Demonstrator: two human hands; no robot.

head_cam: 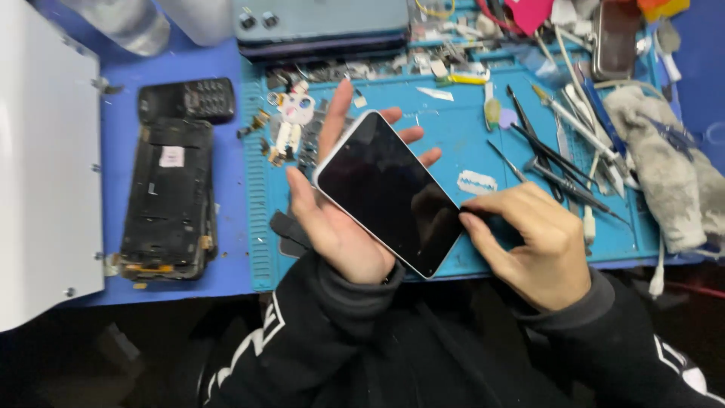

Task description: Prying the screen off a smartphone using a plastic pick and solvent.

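Your left hand (336, 219) cradles 1 smartphone (389, 193), dark screen up, fingers curled round its far edge. Its long axis runs diagonally, from upper left near your fingertips to lower right. Your right hand (529, 242) pinches that lower-right corner. Beyond your right hand lie several tweezers (551, 162); left of your left hand, 1 gutted phone (170, 200).
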